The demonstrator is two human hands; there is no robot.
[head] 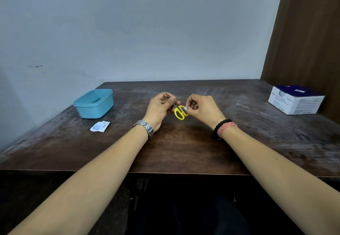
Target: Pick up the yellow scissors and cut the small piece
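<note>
Scissors [180, 112], one pair, two hands.

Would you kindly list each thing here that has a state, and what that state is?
scissors: blades closed, gripped by the blades in the left hand
small white piece: pinched by the right hand beside the yellow handles
blue tub: lidless, upright
white packet: crumpled, flat on the table
white box: top open

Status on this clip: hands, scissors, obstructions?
Left hand grips yellow scissors by the blades. Right hand pinches small white piece at the handles. Nothing between them.
</note>
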